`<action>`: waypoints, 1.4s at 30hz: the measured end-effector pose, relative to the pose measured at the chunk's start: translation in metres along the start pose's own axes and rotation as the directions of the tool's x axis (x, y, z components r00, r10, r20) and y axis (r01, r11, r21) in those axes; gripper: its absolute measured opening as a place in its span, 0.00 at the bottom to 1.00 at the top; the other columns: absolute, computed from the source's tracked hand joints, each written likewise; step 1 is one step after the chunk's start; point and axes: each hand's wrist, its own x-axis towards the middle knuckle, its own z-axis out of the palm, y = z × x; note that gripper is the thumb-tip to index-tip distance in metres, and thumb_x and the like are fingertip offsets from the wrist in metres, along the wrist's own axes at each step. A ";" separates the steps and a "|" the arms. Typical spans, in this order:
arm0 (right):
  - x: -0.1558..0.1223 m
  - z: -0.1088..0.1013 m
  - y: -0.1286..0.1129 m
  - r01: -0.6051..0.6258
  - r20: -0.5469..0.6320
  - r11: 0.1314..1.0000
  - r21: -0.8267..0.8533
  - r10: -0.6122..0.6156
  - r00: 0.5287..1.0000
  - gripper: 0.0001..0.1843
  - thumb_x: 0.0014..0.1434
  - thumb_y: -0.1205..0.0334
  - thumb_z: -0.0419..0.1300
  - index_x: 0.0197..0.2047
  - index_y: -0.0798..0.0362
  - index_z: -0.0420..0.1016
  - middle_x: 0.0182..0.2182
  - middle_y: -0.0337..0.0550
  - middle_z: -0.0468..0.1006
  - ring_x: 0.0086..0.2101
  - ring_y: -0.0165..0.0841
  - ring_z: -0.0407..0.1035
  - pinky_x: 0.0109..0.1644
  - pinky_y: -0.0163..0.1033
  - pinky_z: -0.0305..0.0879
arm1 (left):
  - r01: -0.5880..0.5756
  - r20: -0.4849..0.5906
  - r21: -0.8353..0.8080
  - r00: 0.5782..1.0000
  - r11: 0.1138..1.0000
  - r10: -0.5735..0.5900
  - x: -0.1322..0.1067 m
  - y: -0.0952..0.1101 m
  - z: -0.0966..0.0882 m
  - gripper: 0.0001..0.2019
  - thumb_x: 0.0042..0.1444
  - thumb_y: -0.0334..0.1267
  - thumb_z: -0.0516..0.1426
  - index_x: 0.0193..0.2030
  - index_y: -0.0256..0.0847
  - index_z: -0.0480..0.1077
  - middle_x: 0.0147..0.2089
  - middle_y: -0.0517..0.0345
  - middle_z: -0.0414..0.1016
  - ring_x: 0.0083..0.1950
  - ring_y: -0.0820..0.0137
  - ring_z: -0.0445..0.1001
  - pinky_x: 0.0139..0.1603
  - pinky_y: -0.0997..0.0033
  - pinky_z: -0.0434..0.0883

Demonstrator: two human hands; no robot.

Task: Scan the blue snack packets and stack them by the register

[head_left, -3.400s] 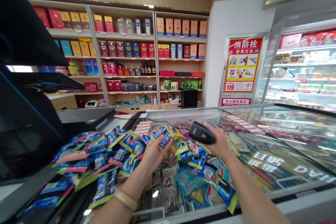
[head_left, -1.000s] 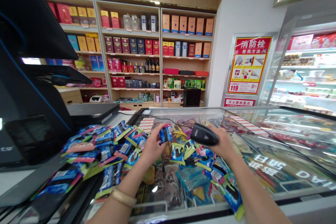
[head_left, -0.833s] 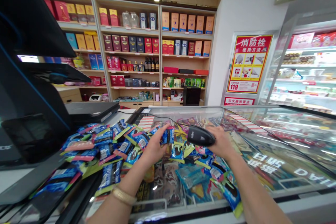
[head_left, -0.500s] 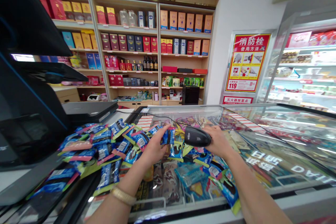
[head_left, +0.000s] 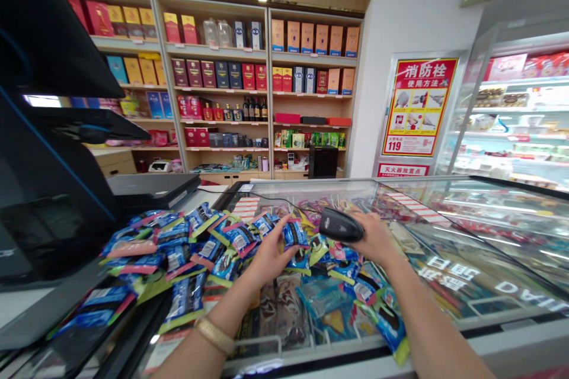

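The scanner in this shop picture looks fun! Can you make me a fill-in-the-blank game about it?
The black barcode scanner is gripped by the person's ____ hand.
The gold-coloured band is on the person's ____ arm.
The red and yellow poster shows the number ____.

Missing words: right, left, 119.

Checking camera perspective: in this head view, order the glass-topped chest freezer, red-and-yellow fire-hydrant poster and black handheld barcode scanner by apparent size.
Largest first: Glass-topped chest freezer, then red-and-yellow fire-hydrant poster, then black handheld barcode scanner.
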 end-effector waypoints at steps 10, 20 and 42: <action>-0.002 0.004 0.022 -0.022 -0.079 0.999 -0.045 0.018 0.997 0.19 0.52 0.57 0.60 0.48 0.49 0.74 0.39 0.45 0.80 0.39 0.40 0.74 0.45 0.41 0.64 | 0.115 0.154 0.240 0.976 0.964 -0.155 0.009 -0.014 0.038 0.31 0.60 0.49 0.51 0.67 0.37 0.55 0.71 0.38 0.48 0.72 0.52 0.44 0.67 0.46 0.50; -0.002 0.003 0.024 -0.048 -0.088 0.999 -0.009 0.047 0.995 0.19 0.51 0.59 0.60 0.48 0.50 0.74 0.37 0.45 0.80 0.38 0.40 0.74 0.44 0.40 0.64 | 0.206 -0.160 0.746 0.978 0.633 -0.131 0.049 0.002 -0.019 0.29 0.50 0.41 0.58 0.60 0.41 0.63 0.59 0.37 0.66 0.60 0.49 0.65 0.59 0.49 0.60; -0.001 0.004 0.017 -0.035 -0.108 0.999 0.006 0.035 0.994 0.14 0.50 0.58 0.60 0.41 0.51 0.76 0.36 0.46 0.80 0.38 0.40 0.73 0.42 0.41 0.62 | 0.356 -0.309 -0.319 0.837 0.879 -0.451 0.053 0.011 -0.018 0.22 0.38 0.49 0.67 0.31 0.44 0.60 0.21 0.70 0.64 0.20 0.73 0.67 0.22 0.73 0.67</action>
